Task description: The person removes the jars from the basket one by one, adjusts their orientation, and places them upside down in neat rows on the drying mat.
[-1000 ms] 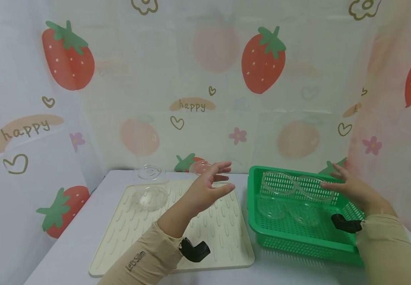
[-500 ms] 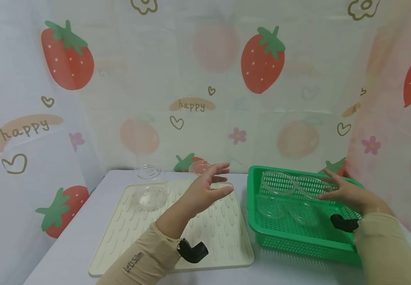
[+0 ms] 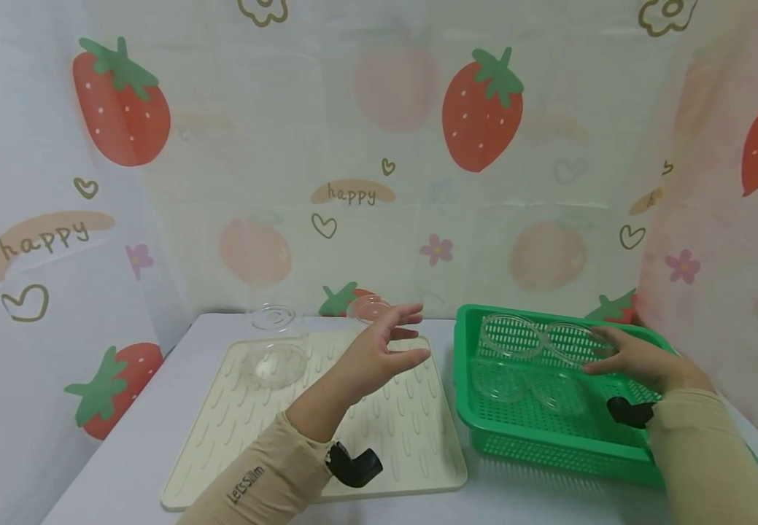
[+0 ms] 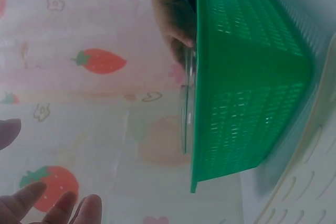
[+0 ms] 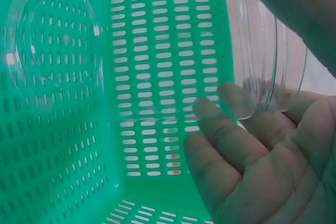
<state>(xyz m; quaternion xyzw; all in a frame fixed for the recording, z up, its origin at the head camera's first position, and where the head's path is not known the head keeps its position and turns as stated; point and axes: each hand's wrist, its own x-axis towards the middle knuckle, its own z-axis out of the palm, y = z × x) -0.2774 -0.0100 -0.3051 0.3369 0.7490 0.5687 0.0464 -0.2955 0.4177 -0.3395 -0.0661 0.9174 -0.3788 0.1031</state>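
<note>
My right hand [image 3: 648, 359] reaches over the right side of a green plastic basket [image 3: 556, 448]. Its thumb and fingers are spread about the rim of a clear cup [image 3: 570, 345]; the right wrist view has several fingers [image 5: 226, 140] behind the clear wall, the thumb on the other side, and I see no firm grip. A second clear cup [image 3: 511, 337] stands to its left in the basket. My left hand [image 3: 379, 346] hovers over a cream drying mat [image 3: 392, 452], fingers apart, holding nothing. Partly behind it is another clear cup [image 3: 367, 309].
One more clear cup [image 3: 279, 364] stands at the mat's back left. The basket is right of the mat on a white table [image 3: 136, 445]. Strawberry-printed sheets [image 3: 346, 131] enclose the back and sides. A black wrist mount [image 3: 354, 464] sticks out from each sleeve.
My right hand has moved left and down, from above the basket's right side to the right-hand cup's rim. My left hand has hardly moved.
</note>
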